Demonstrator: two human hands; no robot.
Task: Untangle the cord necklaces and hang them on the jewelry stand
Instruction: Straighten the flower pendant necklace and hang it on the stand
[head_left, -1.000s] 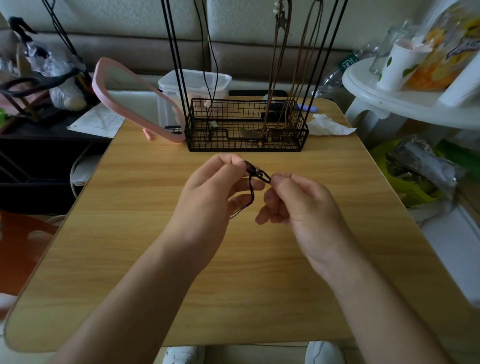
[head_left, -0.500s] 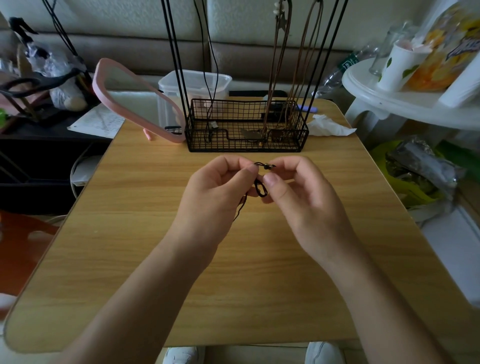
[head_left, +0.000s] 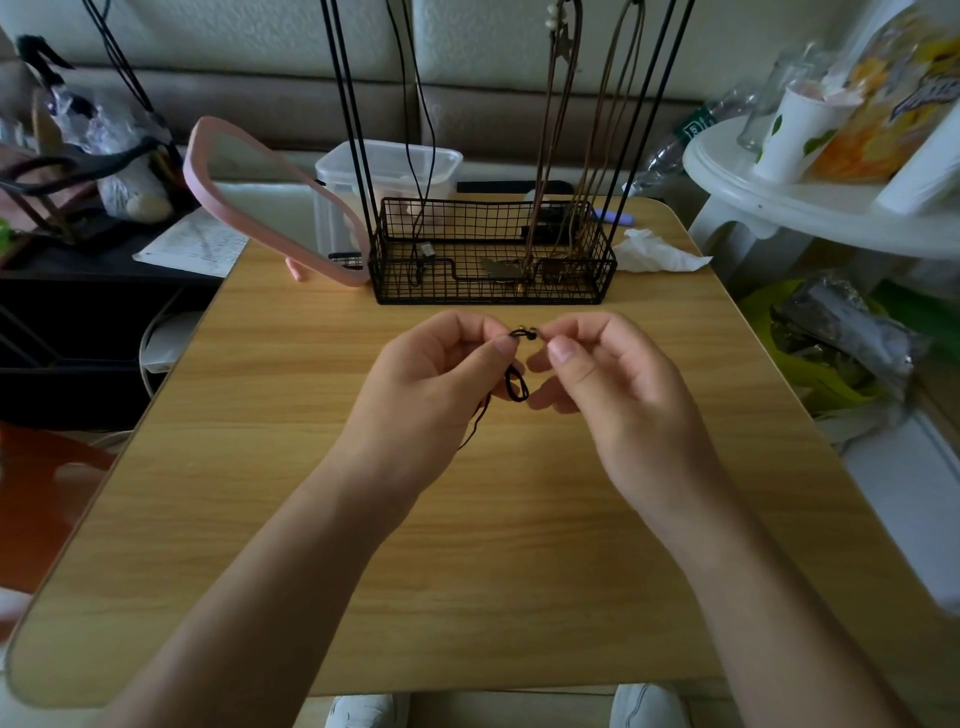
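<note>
A tangled black cord necklace (head_left: 515, 385) is held above the wooden table (head_left: 260, 493), just in front of the jewelry stand. My left hand (head_left: 431, 384) pinches one end of it at the fingertips. My right hand (head_left: 602, 384) pinches the other end, where a small bead (head_left: 531, 332) shows. A short loop and a loose tail of cord hang between and under the hands. The black wire jewelry stand (head_left: 491, 254) has a basket base and tall rods. A black cord (head_left: 421, 156) and several brown cords (head_left: 587, 156) hang on it, their pendants resting in the basket.
A pink-framed mirror (head_left: 270, 208) leans left of the stand, with a clear plastic box (head_left: 389, 161) behind. A crumpled tissue (head_left: 654, 252) lies right of the stand. A white side table (head_left: 810, 197) with a paper cup (head_left: 795, 130) stands at the right, bags below it.
Both hands have drawn closer together and lifted slightly toward the stand. The cord bundle has been turned, and a small loop now hangs between the fingers.
</note>
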